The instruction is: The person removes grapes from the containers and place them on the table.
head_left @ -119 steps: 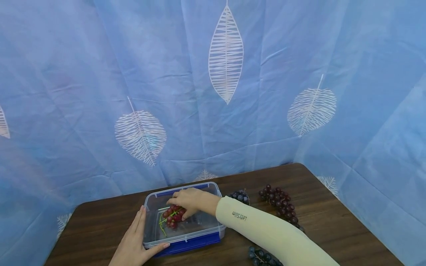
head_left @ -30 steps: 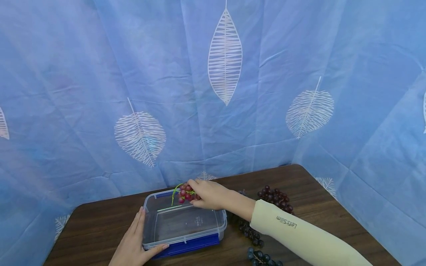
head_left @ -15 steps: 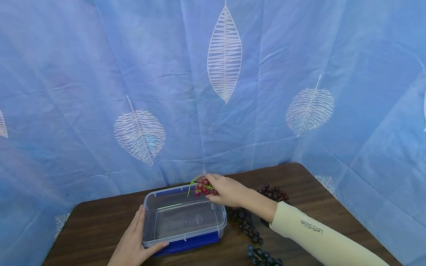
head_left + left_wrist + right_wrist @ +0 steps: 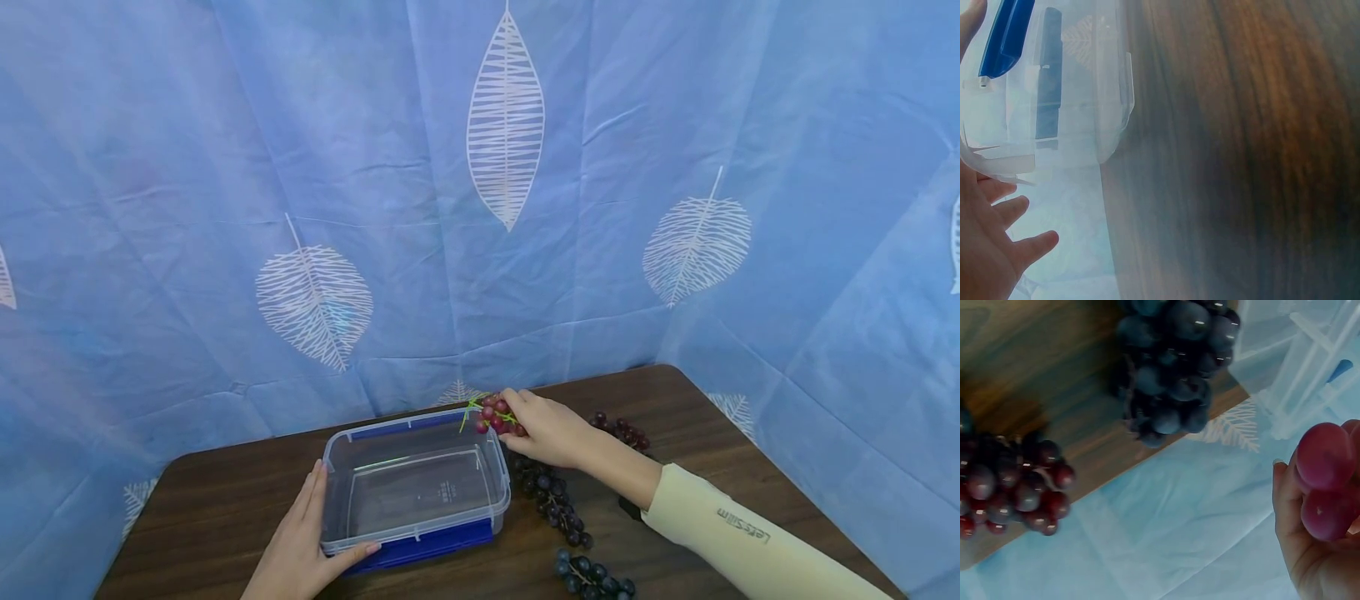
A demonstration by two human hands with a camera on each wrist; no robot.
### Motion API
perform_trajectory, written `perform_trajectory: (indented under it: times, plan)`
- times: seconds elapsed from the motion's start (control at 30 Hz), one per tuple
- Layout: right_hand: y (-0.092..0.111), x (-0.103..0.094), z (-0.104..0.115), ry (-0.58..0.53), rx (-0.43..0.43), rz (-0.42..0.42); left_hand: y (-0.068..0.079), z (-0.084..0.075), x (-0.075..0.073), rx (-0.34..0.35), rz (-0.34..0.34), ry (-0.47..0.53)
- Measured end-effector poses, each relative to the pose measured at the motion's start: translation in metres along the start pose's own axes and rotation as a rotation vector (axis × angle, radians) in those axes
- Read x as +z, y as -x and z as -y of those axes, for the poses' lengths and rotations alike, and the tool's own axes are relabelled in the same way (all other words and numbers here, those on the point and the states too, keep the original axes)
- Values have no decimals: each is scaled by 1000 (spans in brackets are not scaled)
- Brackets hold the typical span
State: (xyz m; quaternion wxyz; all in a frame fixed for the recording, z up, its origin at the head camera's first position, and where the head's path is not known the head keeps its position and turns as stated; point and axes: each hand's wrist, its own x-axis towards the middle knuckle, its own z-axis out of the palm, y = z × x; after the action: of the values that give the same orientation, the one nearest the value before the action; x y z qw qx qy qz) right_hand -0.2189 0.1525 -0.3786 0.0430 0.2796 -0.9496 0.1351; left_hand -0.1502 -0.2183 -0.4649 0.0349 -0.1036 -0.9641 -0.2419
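Note:
My right hand (image 4: pixel 551 429) holds a bunch of red grapes (image 4: pixel 492 414) with a bright green stem, raised over the far right corner of a clear plastic box (image 4: pixel 420 531). In the right wrist view, large red grapes (image 4: pixel 1325 456) show between the fingers. The lidless box has blue clips (image 4: pixel 435 546) along its sides, and nothing lies inside. My left hand (image 4: pixel 300 533) rests against the box's left side, fingers straight along the wall and thumb at the front corner. In the left wrist view, the fingertips (image 4: pixel 1044 244) are spread beside the box's end.
A black grape bunch (image 4: pixel 555 504) lies right of the box, partly behind the right hand. Nearer the front lies another dark bunch (image 4: pixel 592 577). Dark red grapes (image 4: pixel 622 432) sit farther right, partly hidden by the arm. A blue leaf-patterned cloth (image 4: pixel 420 250) hangs behind the brown table (image 4: pixel 225 500).
The red grapes have been gripped and lifted out of the box by my right hand, then carried right past its far corner. My left hand stays at the box.

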Motion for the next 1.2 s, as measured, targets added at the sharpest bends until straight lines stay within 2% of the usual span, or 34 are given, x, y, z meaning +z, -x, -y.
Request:
perform_trajectory:
  times: [0.4, 0.7, 0.9, 1.2]
  plan:
    - [30, 1, -28, 42, 156, -27, -1, 0, 0, 12, -3, 0]
    - [64, 5, -42, 55, 195, -51, -2, -1, -2, 23, 0, 13]
    - [86, 8, -47, 18, 223, -48, -2, -1, -3, 6, 17, 17]
    - [118, 12, -51, -18, 261, -66, 0, 2, -2, 19, 18, 31]
